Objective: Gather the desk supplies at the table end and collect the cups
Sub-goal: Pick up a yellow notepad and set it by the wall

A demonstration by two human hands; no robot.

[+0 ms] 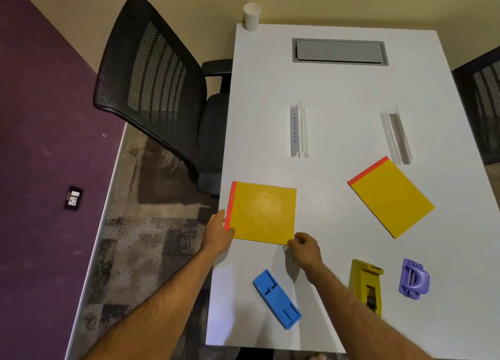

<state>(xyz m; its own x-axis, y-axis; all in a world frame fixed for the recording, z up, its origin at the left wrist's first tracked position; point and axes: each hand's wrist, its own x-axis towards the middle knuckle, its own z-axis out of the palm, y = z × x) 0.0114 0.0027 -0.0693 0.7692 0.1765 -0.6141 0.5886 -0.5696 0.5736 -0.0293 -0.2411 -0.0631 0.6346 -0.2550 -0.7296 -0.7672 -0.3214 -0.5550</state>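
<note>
A yellow notepad with a red binding strip (263, 213) lies at the left edge of the white table (338, 89). My left hand (217, 232) grips its near left corner at the red strip. My right hand (304, 248) pinches its near right corner. A second yellow notepad (392, 197) lies askew to the right. Nearer me lie a blue holder (277, 298), an olive-yellow tape dispenser (366, 285) and a purple hole punch (414, 278). A white paper cup (252, 16) stands on the far left corner.
Two clear acrylic name holders (297, 129) (396, 135) lie mid-table. A grey cable hatch (339, 51) is set in the far end. A black mesh chair (151, 83) stands left of the table, another chair (484, 102) at the right edge.
</note>
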